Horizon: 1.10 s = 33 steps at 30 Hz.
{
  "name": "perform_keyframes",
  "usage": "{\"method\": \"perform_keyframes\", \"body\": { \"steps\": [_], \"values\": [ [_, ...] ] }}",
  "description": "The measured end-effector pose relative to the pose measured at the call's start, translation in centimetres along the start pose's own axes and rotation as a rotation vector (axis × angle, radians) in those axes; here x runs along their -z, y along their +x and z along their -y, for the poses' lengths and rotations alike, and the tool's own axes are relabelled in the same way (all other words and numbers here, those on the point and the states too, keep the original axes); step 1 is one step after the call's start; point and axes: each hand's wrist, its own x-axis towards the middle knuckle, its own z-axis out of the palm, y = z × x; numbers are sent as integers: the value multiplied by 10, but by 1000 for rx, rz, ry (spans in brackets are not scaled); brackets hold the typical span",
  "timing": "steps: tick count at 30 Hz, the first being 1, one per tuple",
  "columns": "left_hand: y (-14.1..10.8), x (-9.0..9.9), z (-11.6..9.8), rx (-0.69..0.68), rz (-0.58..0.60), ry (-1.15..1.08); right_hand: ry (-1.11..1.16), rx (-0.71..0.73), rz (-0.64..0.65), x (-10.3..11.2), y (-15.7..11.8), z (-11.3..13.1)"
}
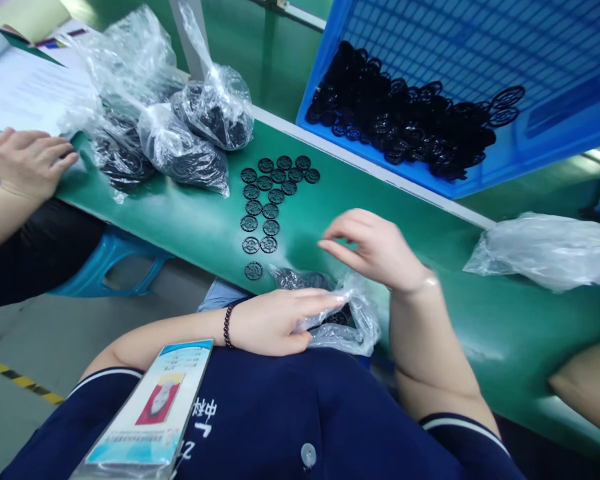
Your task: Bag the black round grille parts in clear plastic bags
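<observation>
My left hand (275, 323) grips the rim of a clear plastic bag (365, 330) at the table's near edge, close to my body. Inside the bag, dark parts show through its mouth. Just above the bag hovers my right hand (373, 250), slightly blurred, its fingers bent and the thumb a little apart from them. I see nothing held in it. Left of my right hand, several black spoked rings (270, 211) lie flat on the green table (205, 233) in rough rows, with one ring (253, 271) nearest the edge.
Tied bags of black parts (185, 143) stand at the back left. Beyond the table a blue crate (430, 177) holds a heap of black rings (400, 120). A whitish plastic bag (525, 250) lies at right. Another person's hand (30, 163) rests at left, above a blue stool (110, 267).
</observation>
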Motion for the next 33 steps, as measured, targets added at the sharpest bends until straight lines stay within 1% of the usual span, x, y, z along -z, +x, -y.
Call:
{"method": "perform_keyframes", "body": {
  "steps": [2, 3, 4, 5, 7, 9, 14, 17, 20, 22, 24, 26, 27, 28, 29, 31, 32, 33],
  "values": [
    [0, 1, -3, -7, 52, -8, -35, 147, 197, -28, 30, -8],
    [-1, 1, -4, -11, 57, -4, -67, 201, 295, -42, 43, -10],
    [-1, 2, -5, -13, 51, 2, -107, 231, 360, -54, 54, -10],
    [-2, 3, -5, -13, 41, 7, -144, 247, 404, -64, 62, -9],
    [-4, 4, -5, -2, 23, 7, -200, 245, 432, -76, 69, -5],
    [-5, 4, -4, 6, 6, 3, -220, 240, 439, -78, 67, -2],
    [-1, 5, -1, -56, 1, 12, -254, 253, 483, -66, 59, 7],
    [2, 5, -2, -62, 44, 25, -239, 348, 460, -64, 63, 23],
    [3, 5, -4, -21, 84, 30, -189, 478, 514, -76, 69, 41],
    [2, 5, -4, 8, 81, 33, -180, 502, 571, -87, 73, 49],
    [0, 5, -3, 23, 59, 30, -170, 502, 599, -95, 77, 49],
    [-2, 4, -2, 13, 21, 22, -140, 505, 575, -91, 78, 40],
    [-3, 4, -2, 6, -6, 19, -121, 494, 531, -83, 77, 33],
    [-3, 5, -2, 3, -38, 17, -100, 468, 459, -71, 73, 25],
    [-4, 5, -1, 6, -75, 18, -76, 425, 361, -55, 68, 16],
    [-5, 5, 0, 31, -154, 30, -16, 297, 110, -17, 49, 5],
    [-5, 5, 0, 50, -194, 40, 17, 220, -11, 1, 36, 4],
    [-5, 5, 1, 66, -229, 51, 54, 176, -86, 16, 21, 6]
  ]
}}
